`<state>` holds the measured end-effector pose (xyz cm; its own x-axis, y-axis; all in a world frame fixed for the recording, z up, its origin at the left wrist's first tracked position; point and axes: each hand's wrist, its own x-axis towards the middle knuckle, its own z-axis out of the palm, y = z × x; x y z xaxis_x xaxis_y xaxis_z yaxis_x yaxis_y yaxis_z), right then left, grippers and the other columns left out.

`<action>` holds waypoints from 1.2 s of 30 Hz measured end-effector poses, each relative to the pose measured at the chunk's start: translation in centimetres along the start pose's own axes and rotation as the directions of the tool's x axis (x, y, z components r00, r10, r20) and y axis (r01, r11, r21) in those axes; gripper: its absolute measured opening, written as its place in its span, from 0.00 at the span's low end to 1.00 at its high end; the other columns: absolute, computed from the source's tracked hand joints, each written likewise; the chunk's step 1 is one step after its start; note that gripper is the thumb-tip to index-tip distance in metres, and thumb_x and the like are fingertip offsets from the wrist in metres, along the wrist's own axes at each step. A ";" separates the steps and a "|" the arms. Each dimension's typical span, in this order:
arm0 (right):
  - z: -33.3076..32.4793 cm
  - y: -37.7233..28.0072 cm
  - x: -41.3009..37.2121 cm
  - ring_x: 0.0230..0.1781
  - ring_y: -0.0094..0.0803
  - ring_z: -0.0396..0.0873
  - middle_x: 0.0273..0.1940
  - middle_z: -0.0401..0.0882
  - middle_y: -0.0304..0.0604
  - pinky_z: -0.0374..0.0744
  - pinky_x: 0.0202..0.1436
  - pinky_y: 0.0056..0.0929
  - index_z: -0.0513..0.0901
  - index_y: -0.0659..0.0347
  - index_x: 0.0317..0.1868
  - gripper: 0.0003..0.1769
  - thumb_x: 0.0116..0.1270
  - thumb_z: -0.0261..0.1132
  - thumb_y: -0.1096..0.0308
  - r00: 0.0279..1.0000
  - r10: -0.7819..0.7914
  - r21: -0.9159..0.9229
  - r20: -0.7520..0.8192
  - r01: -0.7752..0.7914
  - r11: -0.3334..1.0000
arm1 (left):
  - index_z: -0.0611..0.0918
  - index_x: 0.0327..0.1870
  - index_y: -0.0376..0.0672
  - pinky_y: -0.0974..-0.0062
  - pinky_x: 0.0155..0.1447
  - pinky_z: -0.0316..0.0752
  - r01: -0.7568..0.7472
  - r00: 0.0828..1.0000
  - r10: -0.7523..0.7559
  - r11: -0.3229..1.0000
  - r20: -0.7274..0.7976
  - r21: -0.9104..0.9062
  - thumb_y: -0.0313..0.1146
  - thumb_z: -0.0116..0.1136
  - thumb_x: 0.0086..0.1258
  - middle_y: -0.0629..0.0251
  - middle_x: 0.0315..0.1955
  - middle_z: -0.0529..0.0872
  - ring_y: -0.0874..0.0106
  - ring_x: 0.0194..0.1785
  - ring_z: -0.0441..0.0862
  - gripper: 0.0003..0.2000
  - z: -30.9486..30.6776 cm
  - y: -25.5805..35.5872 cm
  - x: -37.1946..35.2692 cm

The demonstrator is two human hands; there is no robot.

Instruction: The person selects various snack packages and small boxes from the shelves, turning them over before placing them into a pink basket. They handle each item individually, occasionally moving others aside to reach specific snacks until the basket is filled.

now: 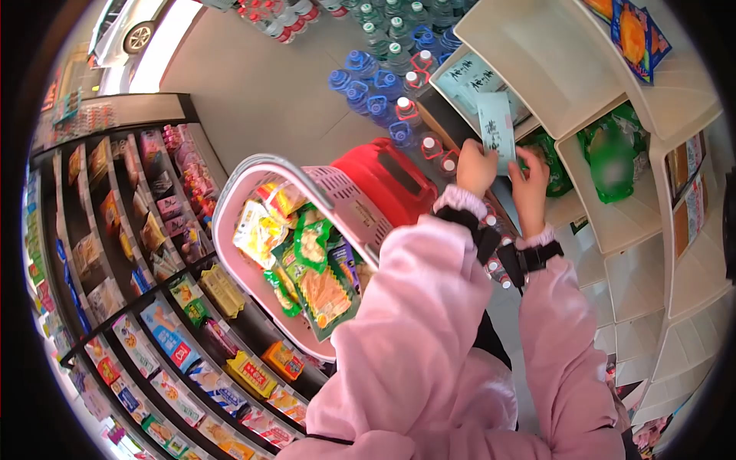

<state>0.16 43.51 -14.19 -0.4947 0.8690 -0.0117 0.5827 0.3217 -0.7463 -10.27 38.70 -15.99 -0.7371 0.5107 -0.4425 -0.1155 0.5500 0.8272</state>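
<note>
Packet (497,126), pale blue: pinched at near end by left hand (476,169) and right hand (530,180), extending beyond fingertips. Probably light, soft, slightly slippery (easily creased, too). Grasp by side edges, without squeezing.

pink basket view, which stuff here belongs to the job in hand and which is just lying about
Likely part of the job:
- pale packet, at both hands (left hand, right hand)
- similar packets in the bin beside it
- pink basket of snacks

Seemingly just about:
- blue-capped jugs
- red container
- green bags
- shelf snacks
</note>
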 end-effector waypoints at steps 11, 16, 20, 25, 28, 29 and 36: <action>-3.7 -17.3 -10.6 0.45 0.40 0.72 0.45 0.71 0.48 0.72 0.47 0.32 0.71 0.61 0.54 0.20 0.59 0.57 0.76 0.859 -0.306 0.596 0.409 0.002 0.803 | 0.71 0.47 0.38 0.81 0.43 0.71 -0.016 0.999 -0.003 0.836 -0.034 -0.549 0.21 0.49 0.63 0.65 0.39 0.78 0.77 0.41 0.75 0.11 -19.5 1.6 -17.8; 1.3 -22.1 -14.8 0.42 0.42 0.71 0.43 0.69 0.50 0.72 0.42 0.33 0.70 0.60 0.54 0.24 0.54 0.58 0.77 0.758 -0.447 0.524 0.474 0.165 0.836 | 0.71 0.45 0.36 0.72 0.48 0.72 0.045 0.972 -0.185 0.745 -0.141 -0.666 0.24 0.48 0.65 0.60 0.41 0.77 0.70 0.43 0.75 0.09 -27.8 -0.4 -21.4; 6.6 -23.9 -17.9 0.44 0.45 0.72 0.45 0.69 0.53 0.72 0.46 0.36 0.65 0.67 0.55 0.29 0.49 0.60 0.75 0.702 -0.474 0.511 0.531 0.180 0.840 | 0.71 0.44 0.37 0.76 0.44 0.72 0.046 0.971 -0.189 0.753 -0.148 -0.656 0.27 0.46 0.67 0.61 0.40 0.78 0.74 0.41 0.75 0.07 -32.3 -4.4 -21.9; 8.3 -23.3 -18.5 0.45 0.45 0.72 0.45 0.70 0.53 0.71 0.49 0.37 0.65 0.70 0.52 0.26 0.52 0.58 0.72 0.609 -0.517 0.519 0.601 0.193 0.832 | 0.67 0.51 0.35 0.77 0.48 0.72 0.120 0.940 -0.281 0.802 -0.192 -0.585 0.27 0.45 0.67 0.56 0.46 0.74 0.70 0.45 0.74 0.13 -34.2 -7.2 -21.2; 7.1 -21.7 -17.2 0.43 0.44 0.72 0.41 0.71 0.50 0.71 0.46 0.36 0.67 0.68 0.49 0.21 0.55 0.58 0.70 0.673 -0.569 0.661 0.472 0.156 0.734 | 0.60 0.59 0.32 0.72 0.59 0.64 0.146 0.917 -0.240 0.945 -0.319 -0.293 0.25 0.43 0.65 0.52 0.54 0.67 0.67 0.57 0.67 0.21 -32.8 -5.8 -21.0; 5.5 -21.3 -15.7 0.43 0.44 0.72 0.39 0.71 0.49 0.71 0.45 0.37 0.68 0.66 0.46 0.17 0.58 0.57 0.69 0.667 -0.475 0.629 0.574 0.012 0.777 | 0.61 0.59 0.31 0.72 0.58 0.65 0.071 0.910 -0.133 0.983 -0.393 -0.167 0.25 0.43 0.65 0.53 0.54 0.68 0.67 0.56 0.68 0.20 -32.3 -5.0 -21.0; 7.3 -10.5 -4.9 0.37 0.37 0.74 0.39 0.72 0.48 0.73 0.41 0.31 0.71 0.64 0.43 0.10 0.62 0.54 0.69 0.991 -0.070 0.535 0.114 -0.002 0.845 | 0.73 0.42 0.32 0.74 0.52 0.69 -0.291 0.956 0.292 0.956 -0.014 0.034 0.22 0.46 0.63 0.60 0.40 0.78 0.71 0.42 0.75 0.08 -23.5 6.4 -11.7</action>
<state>-8.29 33.15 -11.19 -0.6047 0.7957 -0.0351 0.1482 0.0691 -0.9865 -18.00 20.67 2.60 -0.7478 0.6398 -0.1770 0.1269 0.3995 0.9079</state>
